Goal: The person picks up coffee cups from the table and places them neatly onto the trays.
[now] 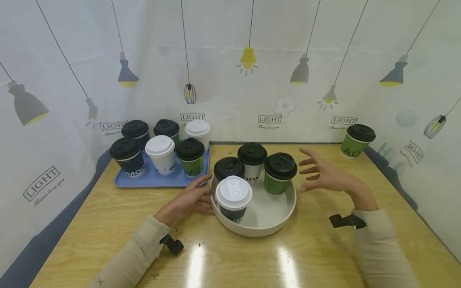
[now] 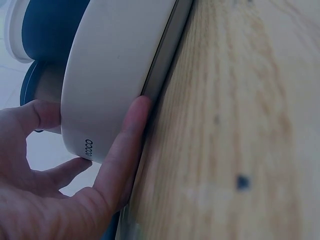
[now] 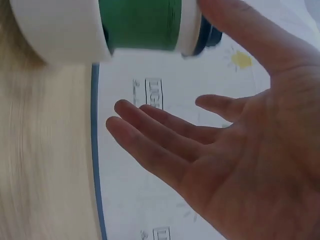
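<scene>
A deep round white tray (image 1: 271, 230) stands on the table with several lidded paper cups in it. Nearest in it is a dark cup with a white lid (image 1: 234, 196); a green cup with a black lid (image 1: 280, 176) stands at the right. Black lids also top a white cup (image 1: 252, 158) and a cup (image 1: 228, 168) at the left. My left hand (image 1: 191, 198) grips the tray's left side; the left wrist view shows fingers (image 2: 125, 132) at its wall and lower edge. Right of the tray, my right hand (image 1: 327, 174) is apart from it, fingers spread and holding nothing.
Back left, a blue rectangular tray (image 1: 122, 182) bears several lidded cups, among them a white one (image 1: 161, 156) and a green one (image 1: 191, 158). Another green cup (image 1: 356, 142) stands alone at the back right. A printed curtain (image 1: 230, 80) hangs behind the wooden table (image 1: 108, 224).
</scene>
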`<act>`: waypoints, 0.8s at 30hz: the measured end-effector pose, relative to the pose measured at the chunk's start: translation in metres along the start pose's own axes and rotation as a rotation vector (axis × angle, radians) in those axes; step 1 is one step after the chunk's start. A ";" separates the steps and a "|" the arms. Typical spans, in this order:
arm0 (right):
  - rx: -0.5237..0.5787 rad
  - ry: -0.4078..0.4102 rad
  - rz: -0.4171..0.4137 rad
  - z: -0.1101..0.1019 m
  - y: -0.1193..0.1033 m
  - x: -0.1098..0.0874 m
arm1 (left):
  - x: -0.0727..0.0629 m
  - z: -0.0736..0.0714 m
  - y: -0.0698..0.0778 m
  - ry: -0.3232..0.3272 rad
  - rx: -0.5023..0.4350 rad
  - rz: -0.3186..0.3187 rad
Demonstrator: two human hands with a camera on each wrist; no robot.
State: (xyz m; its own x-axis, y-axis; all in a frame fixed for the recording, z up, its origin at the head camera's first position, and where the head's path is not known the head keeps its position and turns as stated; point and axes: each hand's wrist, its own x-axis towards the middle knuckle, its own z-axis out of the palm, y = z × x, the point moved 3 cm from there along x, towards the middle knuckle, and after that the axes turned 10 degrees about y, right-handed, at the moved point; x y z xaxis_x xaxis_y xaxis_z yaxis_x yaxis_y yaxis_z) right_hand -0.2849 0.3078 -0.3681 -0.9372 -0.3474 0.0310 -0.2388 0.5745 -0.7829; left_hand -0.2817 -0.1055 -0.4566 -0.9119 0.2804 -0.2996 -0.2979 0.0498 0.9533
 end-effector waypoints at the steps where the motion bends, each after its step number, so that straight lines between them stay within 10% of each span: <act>1: 0.005 0.000 0.007 -0.004 0.004 -0.002 | 0.000 0.000 -0.001 0.001 -0.001 -0.003; 16: -0.335 0.682 0.195 -0.080 0.085 -0.002 | -0.001 -0.001 -0.001 0.002 0.011 -0.002; 24: -0.594 0.645 0.312 -0.118 0.108 0.006 | 0.001 0.000 -0.002 0.010 -0.004 -0.001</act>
State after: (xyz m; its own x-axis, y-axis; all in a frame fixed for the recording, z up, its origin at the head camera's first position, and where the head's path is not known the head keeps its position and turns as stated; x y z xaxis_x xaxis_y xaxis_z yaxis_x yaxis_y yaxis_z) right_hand -0.3464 0.4557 -0.3791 -0.8985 0.2630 0.3514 0.1233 0.9196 -0.3730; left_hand -0.2821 -0.1054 -0.4587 -0.9143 0.2710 -0.3009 -0.2999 0.0462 0.9528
